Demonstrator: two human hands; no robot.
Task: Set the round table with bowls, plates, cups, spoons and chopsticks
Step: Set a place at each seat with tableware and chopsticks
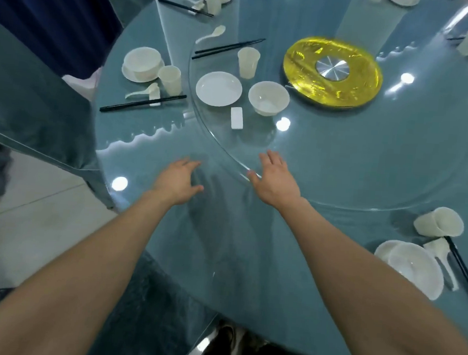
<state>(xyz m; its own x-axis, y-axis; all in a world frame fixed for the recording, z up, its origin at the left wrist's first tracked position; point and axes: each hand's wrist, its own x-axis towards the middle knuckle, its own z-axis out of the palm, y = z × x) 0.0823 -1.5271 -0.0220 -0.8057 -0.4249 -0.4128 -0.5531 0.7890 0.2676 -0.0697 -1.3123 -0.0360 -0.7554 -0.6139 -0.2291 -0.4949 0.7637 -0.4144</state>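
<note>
Looking down on the round table (326, 162): teal cloth under a glass top, with a glass turntable (369, 148) in the middle and a gold disc (300, 70) at its hub. Ceiling-light glare spots the glass. Teal-covered chair (31, 99) at 9 o'clock, dark blue curtain (45, 2) at 11, pale tile floor (36, 217) at 8.

Left hand (179, 178): open, fingers spread, holding nothing, over the table top just outside the turntable rim.
Right hand (274, 180): open, fingers straight, lying across the rim, thumb at the glass edge, holding nothing.

Loose set on the turntable, 12 o'clock from the hands, well apart from both:
- plate (218, 88), with bowl (268, 97) just beside it at 3
- chopstick rest (236, 117) nearest the hands
- cup (248, 62) upright behind
- chopsticks (227, 48) and spoon (212, 34) farthest, toward 11

Laid places on the table top: left setting (143, 63) at 10 o'clock; right setting (413, 268) at 4, with its tipped cup (438, 222) on its side.
</note>
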